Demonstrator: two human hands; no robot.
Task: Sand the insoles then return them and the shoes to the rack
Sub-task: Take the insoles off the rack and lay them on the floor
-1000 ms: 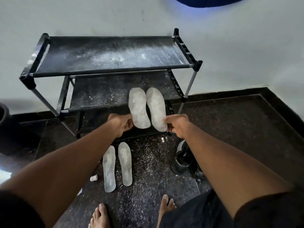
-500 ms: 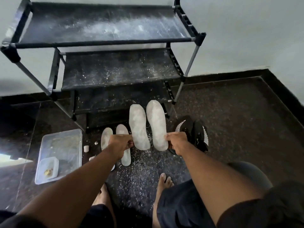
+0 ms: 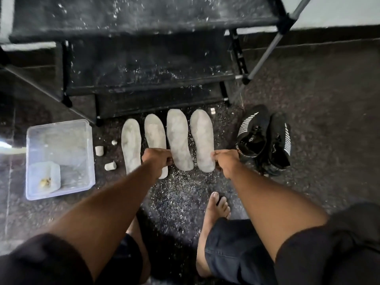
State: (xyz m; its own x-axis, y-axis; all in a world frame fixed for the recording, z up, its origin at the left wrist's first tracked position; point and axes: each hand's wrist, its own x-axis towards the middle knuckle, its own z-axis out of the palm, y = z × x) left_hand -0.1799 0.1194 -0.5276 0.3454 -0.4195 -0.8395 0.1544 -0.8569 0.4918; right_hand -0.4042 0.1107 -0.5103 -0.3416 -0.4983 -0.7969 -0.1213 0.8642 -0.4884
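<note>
My left hand (image 3: 158, 159) pinches the left edge of a pale dusty insole (image 3: 178, 140), and my right hand (image 3: 226, 161) pinches the right edge of a second insole (image 3: 202, 138). Both insoles are low over the floor, side by side, toes toward the black shoe rack (image 3: 144, 64). Another pair of insoles (image 3: 130, 147) lies on the floor just to their left, partly under my left hand. A pair of black shoes with white stripes (image 3: 265, 138) stands to the right of my right hand.
A clear plastic tub (image 3: 59, 132) holding a small lidded box sits on the floor at left. Small white blocks (image 3: 99, 150) lie between the tub and the insoles. White dust covers the dark floor and rack shelves. My bare feet (image 3: 218, 206) are below.
Both hands have carried the two held insoles down from in front of the rack's shelf to just above the floor, beside the lying pair. The camera has tilted downward.
</note>
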